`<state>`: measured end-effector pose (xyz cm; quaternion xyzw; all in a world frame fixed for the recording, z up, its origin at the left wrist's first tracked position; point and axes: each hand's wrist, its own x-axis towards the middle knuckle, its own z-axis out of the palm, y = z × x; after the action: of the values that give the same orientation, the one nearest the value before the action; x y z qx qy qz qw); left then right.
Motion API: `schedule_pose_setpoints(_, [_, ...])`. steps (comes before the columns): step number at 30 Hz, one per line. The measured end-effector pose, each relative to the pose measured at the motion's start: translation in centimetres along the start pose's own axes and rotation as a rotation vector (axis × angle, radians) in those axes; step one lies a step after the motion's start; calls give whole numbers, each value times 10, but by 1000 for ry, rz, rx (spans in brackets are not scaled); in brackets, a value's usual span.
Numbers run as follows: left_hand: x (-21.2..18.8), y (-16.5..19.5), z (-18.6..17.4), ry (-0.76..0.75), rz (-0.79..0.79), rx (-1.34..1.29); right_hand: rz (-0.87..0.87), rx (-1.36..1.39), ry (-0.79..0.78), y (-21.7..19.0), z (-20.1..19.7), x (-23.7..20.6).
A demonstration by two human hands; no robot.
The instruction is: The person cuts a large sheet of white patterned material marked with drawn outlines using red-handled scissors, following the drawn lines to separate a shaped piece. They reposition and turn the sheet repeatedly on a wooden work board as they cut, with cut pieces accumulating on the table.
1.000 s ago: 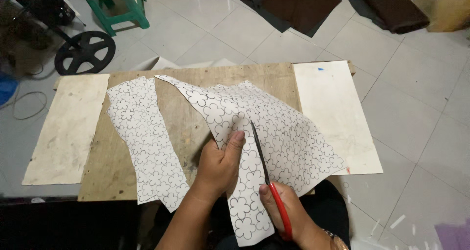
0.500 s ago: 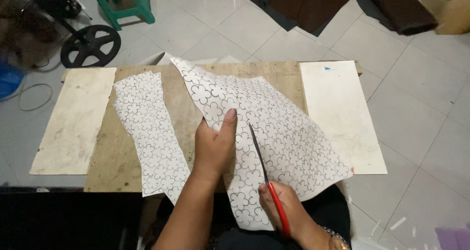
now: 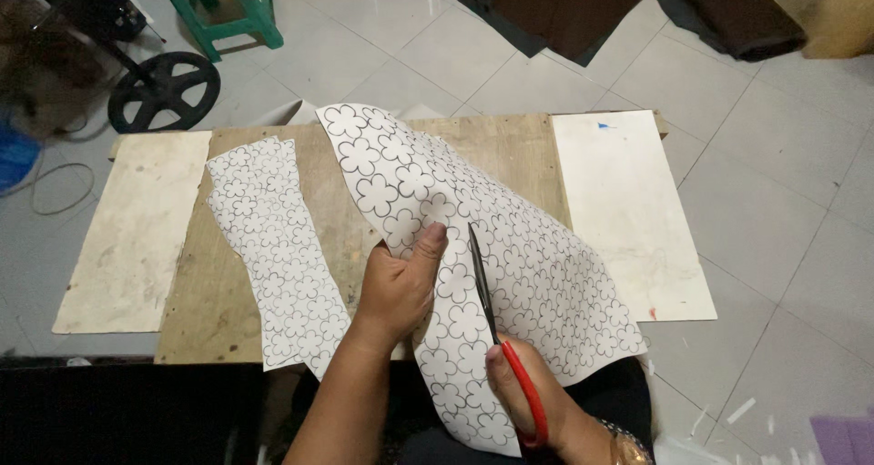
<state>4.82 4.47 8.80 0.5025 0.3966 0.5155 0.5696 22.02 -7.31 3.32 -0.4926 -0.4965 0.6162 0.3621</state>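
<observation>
- Right grip (image 3: 523,397) is clenched on the red-handled scissors (image 3: 496,324), whose blades have run further up the flower-printed sheet (image 3: 510,246) than a second ago, so I judge the cut is advancing.
- Left grip (image 3: 401,283) pinches that sheet beside the blades, thumb pointing up, and has lifted its left edge higher.
- Cut strip (image 3: 273,246) lies flat on the wooden counter (image 3: 337,201).
- Dark cloth (image 3: 560,5) sits on the floor beyond.

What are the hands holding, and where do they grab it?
Right hand grips scissors by red handles. Left hand pinches the flower-patterned sheet at its cut edge.
</observation>
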Motion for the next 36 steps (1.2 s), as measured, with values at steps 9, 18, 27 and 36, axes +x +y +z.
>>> schedule_pose_setpoints(9, [-1, 3, -1, 7, 11, 39, 19, 47, 1, 5, 1, 1])
schedule_pose_setpoints(18, [-1, 0, -2, 17, -8, 23, 57, 70, 20, 10, 0, 2])
schedule_pose_setpoints(27, [-1, -3, -1, 15, 19, 5, 69, 55, 27, 10, -1, 2])
schedule_pose_setpoints(36, [-3, -1, 1, 31, 6, 19, 70, -25, 45, 12, 1, 4])
